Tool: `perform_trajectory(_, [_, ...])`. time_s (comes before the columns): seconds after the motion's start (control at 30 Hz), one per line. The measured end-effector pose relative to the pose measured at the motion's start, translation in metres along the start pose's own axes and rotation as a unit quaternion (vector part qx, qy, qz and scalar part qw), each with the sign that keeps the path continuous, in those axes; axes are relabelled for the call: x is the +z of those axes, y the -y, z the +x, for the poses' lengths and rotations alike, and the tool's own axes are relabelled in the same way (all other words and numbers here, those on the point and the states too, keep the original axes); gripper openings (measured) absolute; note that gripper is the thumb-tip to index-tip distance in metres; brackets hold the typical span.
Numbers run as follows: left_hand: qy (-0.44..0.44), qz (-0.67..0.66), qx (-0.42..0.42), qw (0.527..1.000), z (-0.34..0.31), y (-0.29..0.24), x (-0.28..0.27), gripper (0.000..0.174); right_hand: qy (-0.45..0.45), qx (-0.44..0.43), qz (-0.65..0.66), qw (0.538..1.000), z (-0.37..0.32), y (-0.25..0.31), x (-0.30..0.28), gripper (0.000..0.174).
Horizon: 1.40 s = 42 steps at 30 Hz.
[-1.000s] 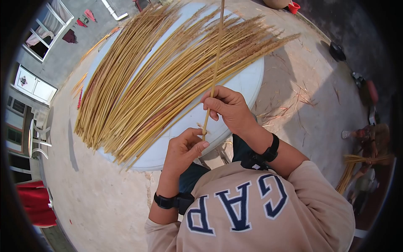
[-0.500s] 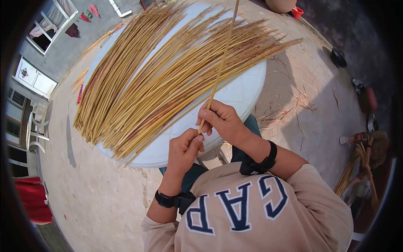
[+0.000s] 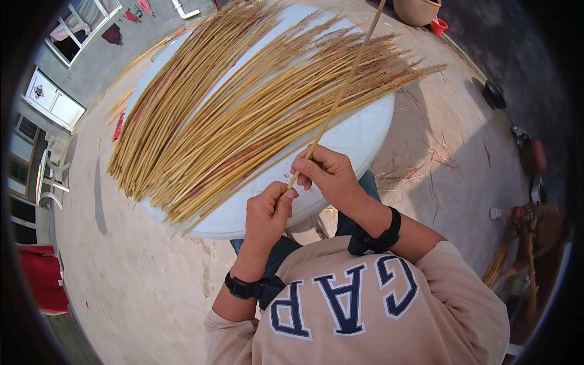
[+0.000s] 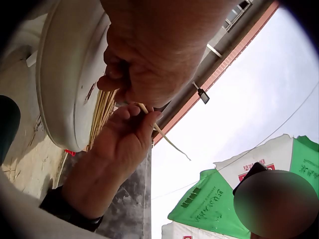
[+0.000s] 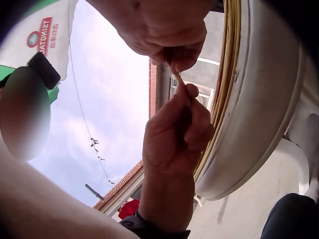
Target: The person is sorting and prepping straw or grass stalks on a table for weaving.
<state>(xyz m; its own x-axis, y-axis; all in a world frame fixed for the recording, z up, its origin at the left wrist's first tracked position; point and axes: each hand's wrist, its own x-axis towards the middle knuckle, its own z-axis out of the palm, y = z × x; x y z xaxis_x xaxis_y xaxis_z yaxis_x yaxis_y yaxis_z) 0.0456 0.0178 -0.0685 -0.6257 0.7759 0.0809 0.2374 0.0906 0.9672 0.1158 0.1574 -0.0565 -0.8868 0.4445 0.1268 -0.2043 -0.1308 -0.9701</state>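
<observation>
A long straw-coloured stalk [image 3: 340,97] slants up and to the right from both hands in the head view. Its lower end is pinched between thumb and fingers of the left hand [image 3: 266,213]. Just above that, the right hand [image 3: 328,174] grips the stalk with thumb and curled fingers, close to the left fingertips. A thin pale strip [image 4: 172,142] sticks out past the fingers in the left wrist view. Beyond the hands, many similar stalks [image 3: 231,146] with feathery brown tops lie side by side on a round white table [image 3: 365,125].
Loose dry bits [image 3: 438,152] litter the concrete floor at right. A clay pot [image 3: 417,11] and a red container [image 3: 438,26] stand at the far right. Another person [image 3: 535,225] is at the right edge beside some stalks. A white chair [image 3: 53,176] stands at left.
The right hand has slid down the stalk towards the left hand, and the two are now close together. The stalk's upper end has tilted further to the right.
</observation>
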Motion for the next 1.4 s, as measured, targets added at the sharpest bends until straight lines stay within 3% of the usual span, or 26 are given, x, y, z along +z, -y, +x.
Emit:
perform_trajectory(0.2, [-0.025, 0.012, -0.022, 0.999, -0.002, 0.003, -0.002, 0.016, -0.012, -0.044, -0.053, 0.998, -0.006, 0.000, 0.003, 0.015])
perform_trajectory(0.47, [-0.052, -0.003, -0.017, 0.999, 0.000, 0.012, 0.000, 0.016, -0.001, -0.178, -0.167, 0.970, -0.009, -0.001, 0.008, 0.012])
perform_trajectory(0.57, [-0.040, -0.020, -0.018, 0.999, 0.002, 0.014, -0.004, 0.016, 0.013, -0.113, -0.102, 0.988, -0.005, -0.002, 0.004, 0.012])
perform_trajectory(0.63, [0.017, -0.058, -0.051, 0.997, 0.004, 0.009, -0.011, 0.019, 0.008, -0.113, -0.122, 0.986, -0.002, 0.004, 0.002, 0.012])
perform_trajectory(0.7, [-0.018, -0.104, -0.034, 0.994, 0.004, 0.009, -0.013, 0.019, 0.001, -0.113, -0.144, 0.983, 0.003, 0.006, -0.003, 0.014])
perform_trajectory(0.77, [-0.051, -0.151, -0.014, 0.987, 0.003, 0.009, -0.017, 0.019, -0.049, -0.163, -0.300, 0.939, 0.007, 0.003, -0.013, 0.016])
perform_trajectory(0.8, [-0.074, -0.156, -0.013, 0.985, 0.002, 0.010, -0.021, 0.020, -0.020, -0.177, -0.396, 0.901, 0.008, 0.000, -0.023, 0.020])
perform_trajectory(0.83, [-0.097, -0.162, -0.012, 0.982, 0.000, 0.011, -0.025, 0.021, -0.020, -0.177, -0.397, 0.900, 0.006, -0.002, -0.028, 0.020])
perform_trajectory(0.9, [-0.109, -0.160, -0.024, 0.981, -0.002, 0.009, -0.028, 0.023, 0.064, -0.156, -0.545, 0.821, 0.001, -0.006, -0.031, 0.027])
perform_trajectory(0.93, [-0.116, -0.164, -0.026, 0.979, -0.002, 0.010, -0.028, 0.023, 0.066, -0.155, -0.545, 0.821, -0.002, -0.009, -0.029, 0.027])
perform_trajectory(1.0, [-0.125, -0.169, -0.029, 0.977, -0.003, 0.011, -0.028, 0.023, 0.170, -0.274, -0.544, 0.775, -0.011, -0.015, -0.021, 0.032])
perform_trajectory(1.03, [-0.124, -0.175, -0.024, 0.976, -0.002, 0.012, -0.027, 0.023, 0.171, -0.275, -0.543, 0.775, -0.016, -0.014, -0.018, 0.032])
perform_trajectory(1.1, [-0.125, -0.181, -0.020, 0.975, -0.001, 0.012, -0.026, 0.023, 0.336, -0.166, -0.390, 0.841, -0.023, -0.004, -0.014, 0.034])
perform_trajectory(1.17, [-0.103, -0.175, -0.032, 0.979, -0.001, 0.011, -0.024, 0.023, 0.357, -0.129, -0.337, 0.862, -0.018, 0.007, -0.016, 0.031])
perform_trajectory(1.27, [-0.037, -0.175, -0.029, 0.983, 0.000, 0.008, -0.018, 0.023, 0.170, -0.080, -0.298, 0.936, -0.006, 0.015, -0.018, 0.021])
perform_trajectory(1.37, [0.032, -0.170, -0.038, 0.984, 0.001, 0.006, -0.010, 0.024, 0.112, -0.107, -0.233, 0.960, -0.001, 0.015, -0.006, 0.020])
perform_trajectory(1.4, [0.058, -0.169, -0.032, 0.983, 0.001, 0.013, -0.009, 0.023, 0.131, -0.102, -0.218, 0.962, -0.001, 0.011, -0.004, 0.021])
